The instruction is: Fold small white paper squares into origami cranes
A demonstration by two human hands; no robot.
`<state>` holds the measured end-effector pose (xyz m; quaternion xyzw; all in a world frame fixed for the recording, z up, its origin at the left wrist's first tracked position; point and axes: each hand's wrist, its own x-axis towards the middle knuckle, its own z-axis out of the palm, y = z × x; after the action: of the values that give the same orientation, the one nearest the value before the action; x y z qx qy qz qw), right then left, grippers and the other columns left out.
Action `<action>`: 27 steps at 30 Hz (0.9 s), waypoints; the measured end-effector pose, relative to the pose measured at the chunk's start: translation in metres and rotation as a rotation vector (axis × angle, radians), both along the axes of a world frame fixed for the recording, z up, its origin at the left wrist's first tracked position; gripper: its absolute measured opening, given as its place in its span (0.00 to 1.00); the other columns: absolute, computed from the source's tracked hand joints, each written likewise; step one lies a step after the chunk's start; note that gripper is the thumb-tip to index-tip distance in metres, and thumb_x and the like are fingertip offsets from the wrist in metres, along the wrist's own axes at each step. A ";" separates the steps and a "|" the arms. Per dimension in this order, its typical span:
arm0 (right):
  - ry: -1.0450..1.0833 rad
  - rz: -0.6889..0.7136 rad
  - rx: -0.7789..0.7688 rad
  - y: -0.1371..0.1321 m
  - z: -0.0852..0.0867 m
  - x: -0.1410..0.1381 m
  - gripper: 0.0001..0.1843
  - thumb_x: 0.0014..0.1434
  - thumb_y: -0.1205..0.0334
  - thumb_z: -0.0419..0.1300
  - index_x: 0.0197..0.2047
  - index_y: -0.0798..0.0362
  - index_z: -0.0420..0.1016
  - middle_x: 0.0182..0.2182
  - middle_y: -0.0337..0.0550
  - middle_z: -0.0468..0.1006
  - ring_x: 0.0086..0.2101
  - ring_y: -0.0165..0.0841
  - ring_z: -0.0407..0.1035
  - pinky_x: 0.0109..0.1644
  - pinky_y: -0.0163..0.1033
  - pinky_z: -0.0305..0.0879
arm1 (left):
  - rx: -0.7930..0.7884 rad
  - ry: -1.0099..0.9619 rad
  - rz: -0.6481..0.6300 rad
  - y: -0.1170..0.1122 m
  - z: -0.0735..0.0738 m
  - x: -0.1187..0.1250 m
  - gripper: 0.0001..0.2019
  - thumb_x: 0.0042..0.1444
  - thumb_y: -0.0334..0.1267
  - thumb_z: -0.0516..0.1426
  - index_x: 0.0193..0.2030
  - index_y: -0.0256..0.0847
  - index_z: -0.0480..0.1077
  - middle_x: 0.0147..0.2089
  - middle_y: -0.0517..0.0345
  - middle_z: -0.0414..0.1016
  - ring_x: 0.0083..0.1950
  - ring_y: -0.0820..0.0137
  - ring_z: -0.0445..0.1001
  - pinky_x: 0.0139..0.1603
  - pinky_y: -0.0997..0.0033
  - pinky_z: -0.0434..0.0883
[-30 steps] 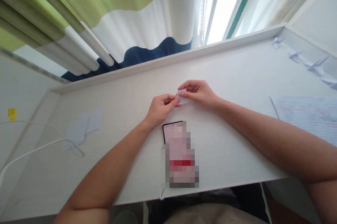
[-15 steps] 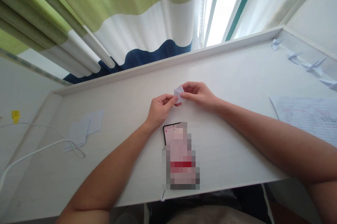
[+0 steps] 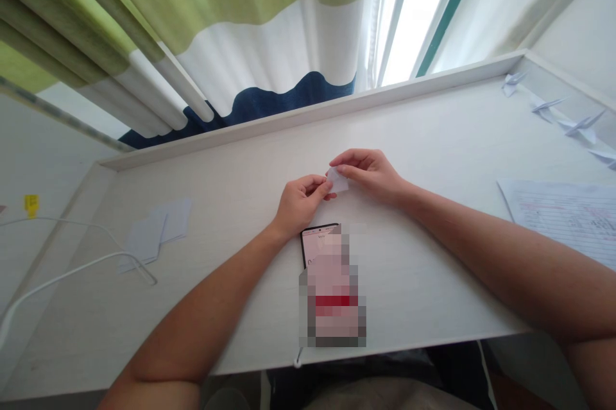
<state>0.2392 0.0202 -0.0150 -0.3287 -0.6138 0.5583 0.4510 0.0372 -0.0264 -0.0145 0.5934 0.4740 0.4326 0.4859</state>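
Left hand [image 3: 301, 199], right hand [image 3: 370, 172], pinching small white, seemingly folded paper [image 3: 337, 179]

bright daylight pours in from the window [image 3: 409, 12] at the top, blown out to white there. the pale tabletop [image 3: 433, 140] is evenly lit with soft, faint shadows — straight edges bow near the frame borders, and the phone screen [image 3: 332, 288] is pixelated.

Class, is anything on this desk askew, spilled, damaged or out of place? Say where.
Nothing is spilled or damaged. Only the paper squares at left lie fanned unevenly, a white cable looping at their edge. Left hand and right hand pinch folded paper.
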 end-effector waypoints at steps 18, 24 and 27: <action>-0.069 -0.119 0.105 0.001 -0.008 -0.004 0.13 0.56 0.51 0.75 0.34 0.51 0.81 0.26 0.38 0.79 0.27 0.30 0.68 0.32 0.40 0.64 | 0.079 0.048 -0.054 -0.002 -0.004 -0.002 0.14 0.63 0.49 0.66 0.44 0.39 0.80 0.34 0.55 0.83 0.36 0.67 0.84 0.43 0.68 0.78; -0.136 -0.081 0.178 -0.002 -0.004 -0.003 0.11 0.58 0.52 0.73 0.34 0.50 0.83 0.32 0.42 0.84 0.34 0.34 0.75 0.40 0.44 0.71 | 0.079 0.016 -0.033 -0.002 -0.002 0.000 0.19 0.65 0.55 0.64 0.42 0.39 0.80 0.34 0.57 0.82 0.35 0.70 0.78 0.39 0.69 0.76; -0.148 -0.022 0.207 -0.004 -0.001 -0.002 0.10 0.61 0.52 0.70 0.36 0.49 0.85 0.39 0.44 0.86 0.41 0.38 0.79 0.45 0.46 0.74 | 0.083 0.056 0.001 -0.002 -0.002 -0.001 0.21 0.65 0.57 0.64 0.40 0.38 0.80 0.32 0.57 0.80 0.32 0.71 0.73 0.34 0.70 0.71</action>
<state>0.2371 0.0164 -0.0155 -0.3274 -0.6963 0.4612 0.4419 0.0366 -0.0284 -0.0161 0.6246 0.4693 0.4354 0.4473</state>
